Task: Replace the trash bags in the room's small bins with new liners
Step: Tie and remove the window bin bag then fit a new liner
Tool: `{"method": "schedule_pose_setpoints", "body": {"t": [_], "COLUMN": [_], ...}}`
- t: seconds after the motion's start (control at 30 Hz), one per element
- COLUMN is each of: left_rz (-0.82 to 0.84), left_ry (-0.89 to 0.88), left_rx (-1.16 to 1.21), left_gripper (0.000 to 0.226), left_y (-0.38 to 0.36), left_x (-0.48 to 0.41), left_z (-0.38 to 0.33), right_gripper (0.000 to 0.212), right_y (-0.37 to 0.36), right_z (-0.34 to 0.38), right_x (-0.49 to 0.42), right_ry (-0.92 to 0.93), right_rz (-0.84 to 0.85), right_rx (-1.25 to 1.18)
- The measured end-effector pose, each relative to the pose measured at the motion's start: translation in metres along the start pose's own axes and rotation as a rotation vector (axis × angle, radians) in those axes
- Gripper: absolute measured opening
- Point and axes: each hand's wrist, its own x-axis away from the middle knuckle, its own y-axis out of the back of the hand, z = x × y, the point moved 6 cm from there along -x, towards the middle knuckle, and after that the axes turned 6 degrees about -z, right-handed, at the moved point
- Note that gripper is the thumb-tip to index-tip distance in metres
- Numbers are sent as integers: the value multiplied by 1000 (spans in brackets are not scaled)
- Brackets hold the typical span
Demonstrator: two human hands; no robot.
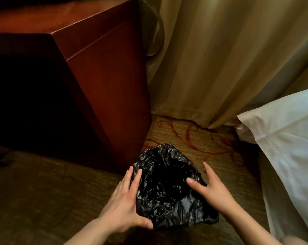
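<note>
The black trash bag [167,188] sits on the carpet [193,138] beside the wooden cabinet [105,85], directly between both hands. The left hand [125,204] presses its side with straight fingers. The right hand [213,190], fingers spread, touches the opposite side, equally near.

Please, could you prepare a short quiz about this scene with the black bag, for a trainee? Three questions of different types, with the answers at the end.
1. True or false: the left hand and the right hand both touch the black bag.
2. What lies to the right of the bag? A. white bed linen B. a metal bucket C. a chair
3. Fill the gap: the wooden cabinet stands to the ___ of the bag.

Key: 1 true; 2 A; 3 left.
</note>
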Motion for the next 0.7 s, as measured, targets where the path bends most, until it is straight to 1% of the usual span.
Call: {"method": "schedule_pose_setpoints", "body": {"t": [0.07,0.1,0.17,0.23,0.33,0.4,0.43,0.47,0.5,0.53,0.57,0.6,0.63,0.67,0.7], "left_rz": [11,4,-65,-100,6,53,66,77,69,27,-34,-101,-129,-128,-114], "left_ry": [-57,-86,-104,-62,11,22,39,75,149,263,390,488,540,565,576], "left_rx": [-57,-94,-150,-149,-62,59,173,342,555,765,900,971,975,971,962], "left_gripper": [152,151,141,134,131,128,127,126,124,121,115,108,103,102,102], "left_y": [-6,-10,-15,-16,-18,-14,-12,-11,-9,-8,-8,-8,-9,-11,-13], "left_x": [4,6,6,6,10,11,10,8,7,6,6,8,10,13,16], "left_z": [1,3,10,14,16,13,10,9,9,12,18,24,26,27,26], "right_gripper": [127,130,128,121,124,126,126,126,125,123,120,116,111,104,95], "right_y": [-4,-5,-1,2,-5,-13,-15,-17,-16,-13,-9,-3,4,12,20], "right_z": [-13,-17,-21,-22,-32,-41,-44,-44,-45,-45,-46,-44,-39,-32,-24], "right_x": [5,5,3,1,1,1,0,1,1,1,2,2,3,1,-4], "right_ry": [-56,-65,-32,36,101,105,98,85,64,39,6,-30,-50,-44,-8], "right_rz": [116,161,186,207,296,288,262,235,216,213,223,226,216,165,96], "right_rx": [-61,-63,-52,-12,142,216,235,229,196,134,32,-94,-210,-294,-307]}}
